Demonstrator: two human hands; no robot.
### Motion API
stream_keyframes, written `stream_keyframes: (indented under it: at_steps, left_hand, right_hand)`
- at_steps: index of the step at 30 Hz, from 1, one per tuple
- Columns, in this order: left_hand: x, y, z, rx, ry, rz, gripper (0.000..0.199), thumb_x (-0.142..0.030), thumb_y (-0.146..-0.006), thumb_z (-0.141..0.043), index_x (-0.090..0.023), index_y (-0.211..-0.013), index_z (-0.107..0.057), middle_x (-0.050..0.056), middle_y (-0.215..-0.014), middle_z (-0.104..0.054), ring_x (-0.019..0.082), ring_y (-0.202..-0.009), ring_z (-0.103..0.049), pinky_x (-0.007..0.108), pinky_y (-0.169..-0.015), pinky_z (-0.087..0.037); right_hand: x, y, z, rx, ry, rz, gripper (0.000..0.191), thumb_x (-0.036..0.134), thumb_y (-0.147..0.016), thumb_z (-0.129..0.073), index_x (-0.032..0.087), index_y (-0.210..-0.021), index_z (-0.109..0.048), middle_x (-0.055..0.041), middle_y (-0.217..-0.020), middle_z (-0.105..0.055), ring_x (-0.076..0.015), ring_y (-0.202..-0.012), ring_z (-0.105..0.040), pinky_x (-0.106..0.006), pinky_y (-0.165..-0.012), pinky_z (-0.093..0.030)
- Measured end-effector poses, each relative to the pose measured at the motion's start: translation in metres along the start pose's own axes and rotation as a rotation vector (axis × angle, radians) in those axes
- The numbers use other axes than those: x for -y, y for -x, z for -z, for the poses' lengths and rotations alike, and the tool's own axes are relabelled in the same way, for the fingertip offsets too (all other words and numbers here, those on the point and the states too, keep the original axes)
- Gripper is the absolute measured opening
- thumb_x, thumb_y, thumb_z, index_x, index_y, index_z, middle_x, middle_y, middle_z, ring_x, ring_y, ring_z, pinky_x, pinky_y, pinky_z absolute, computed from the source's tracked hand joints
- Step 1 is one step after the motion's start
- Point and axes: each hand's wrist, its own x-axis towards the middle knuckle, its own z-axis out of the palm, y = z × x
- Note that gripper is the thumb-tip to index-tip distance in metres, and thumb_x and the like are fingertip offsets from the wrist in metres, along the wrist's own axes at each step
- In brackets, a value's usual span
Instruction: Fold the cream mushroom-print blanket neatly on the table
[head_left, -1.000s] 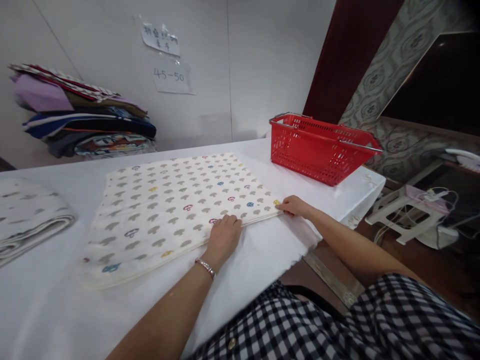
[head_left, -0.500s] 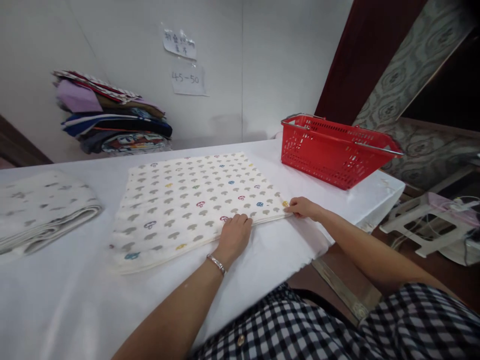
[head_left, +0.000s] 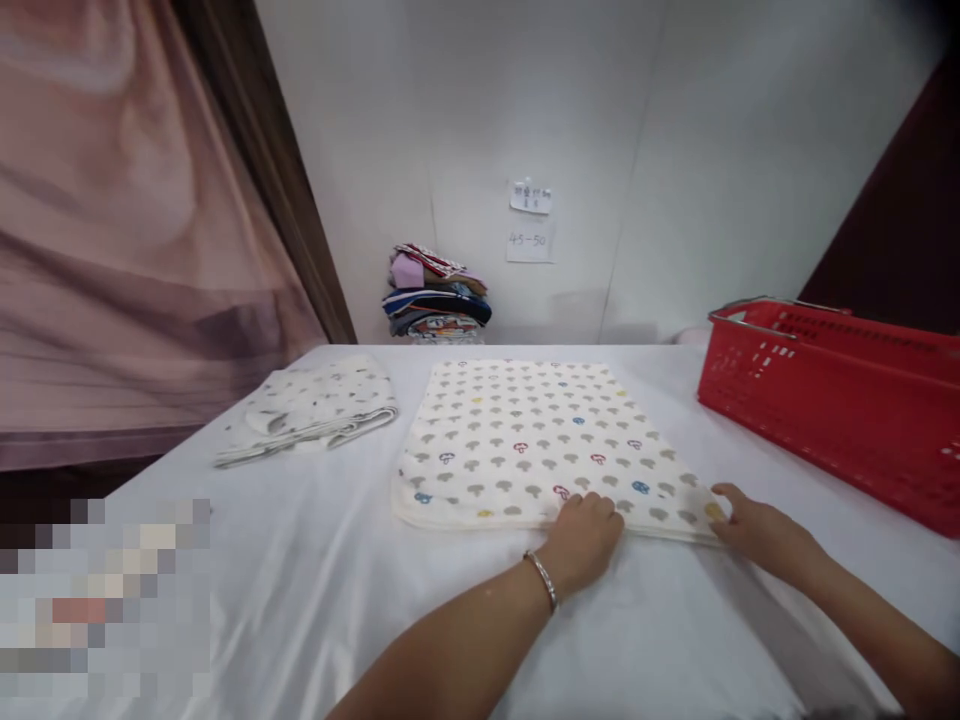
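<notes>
Mushroom-print cloth (head_left: 525, 430) lies flat on white table (head_left: 315, 560), layers nearly aligned; we seem mostly done squaring edges, right corner not yet released. Our right hand (head_left: 765, 535) pinches it; left hand (head_left: 585, 540) rests on near edge, fingers curled, grip unclear.

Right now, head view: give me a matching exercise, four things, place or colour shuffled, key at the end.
Things:
1. left hand
2. right hand
3. basket
4. fabric stack

Place or colour:
A. red, at the picture's right
B. on the mushroom-print cloth, at its near right corner
C. multicoloured, at the back
D. on the mushroom-print cloth's near edge, away from the corners

Pairs: 1-D, 2-B, 3-A, 4-C
</notes>
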Motion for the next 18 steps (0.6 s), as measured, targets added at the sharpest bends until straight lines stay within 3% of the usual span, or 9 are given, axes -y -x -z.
stream_keyframes:
  at_steps: [2,4,6,8,12,18]
  left_hand:
    - [-0.001,0.001,0.001,-0.006,-0.011,-0.003,0.006,-0.011,-0.081,-0.049,-0.015,-0.085,-0.053,0.006,-0.088,-0.055,0.018,-0.084,-0.048,0.032,-0.070,-0.039]
    - [-0.001,0.002,0.000,-0.028,-0.026,-0.012,0.004,-0.014,-0.082,-0.049,-0.015,-0.084,-0.052,0.004,-0.087,-0.054,0.018,-0.083,-0.048,0.032,-0.069,-0.039]
    - [-0.002,0.003,-0.001,-0.057,-0.038,-0.022,0.005,-0.016,-0.084,-0.047,-0.015,-0.084,-0.052,0.004,-0.087,-0.054,0.019,-0.083,-0.048,0.032,-0.068,-0.038]
    - [-0.002,0.004,-0.002,-0.080,-0.045,-0.024,0.008,-0.018,-0.086,-0.045,-0.015,-0.086,-0.052,0.005,-0.087,-0.054,0.019,-0.083,-0.048,0.033,-0.068,-0.038]
    - [-0.004,0.006,0.000,-0.091,-0.049,-0.015,0.009,-0.019,-0.085,-0.046,-0.015,-0.088,-0.053,0.006,-0.090,-0.053,0.019,-0.086,-0.048,0.034,-0.071,-0.037]
    - [-0.002,0.014,0.011,-0.060,-0.027,0.062,0.008,-0.018,-0.080,-0.050,-0.013,-0.086,-0.053,0.007,-0.089,-0.052,0.020,-0.085,-0.047,0.035,-0.072,-0.036]
  right_hand:
    - [0.009,0.001,-0.002,-0.160,0.111,0.174,0.049,0.037,-0.078,-0.046,0.020,-0.124,-0.051,-0.0132,-0.102,-0.064,-0.0304,-0.092,-0.062,-0.041,-0.070,-0.049]
    - [0.023,0.003,-0.009,-0.279,0.099,0.403,0.050,0.040,-0.083,-0.040,0.020,-0.128,-0.049,-0.0130,-0.124,-0.055,-0.0297,-0.112,-0.053,-0.043,-0.086,-0.047]
    - [0.037,0.005,-0.021,-0.277,0.049,0.609,0.052,0.046,-0.087,-0.037,0.023,-0.133,-0.045,-0.0080,-0.140,-0.042,-0.0255,-0.125,-0.043,-0.040,-0.099,-0.041]
    - [0.046,0.005,-0.037,-0.204,0.058,0.726,0.054,0.052,-0.087,-0.039,0.029,-0.136,-0.042,-0.0030,-0.145,-0.035,-0.0245,-0.130,-0.037,-0.042,-0.105,-0.036]
    - [0.042,0.001,-0.065,-0.167,0.157,0.746,0.060,0.059,-0.084,-0.043,0.034,-0.138,-0.038,-0.0014,-0.146,-0.033,-0.0289,-0.133,-0.032,-0.054,-0.106,-0.029]
    - [0.022,-0.005,-0.078,-0.192,0.190,0.778,0.067,0.061,-0.082,-0.040,0.032,-0.142,-0.032,-0.0020,-0.148,-0.026,-0.0302,-0.134,-0.029,-0.055,-0.106,-0.028]
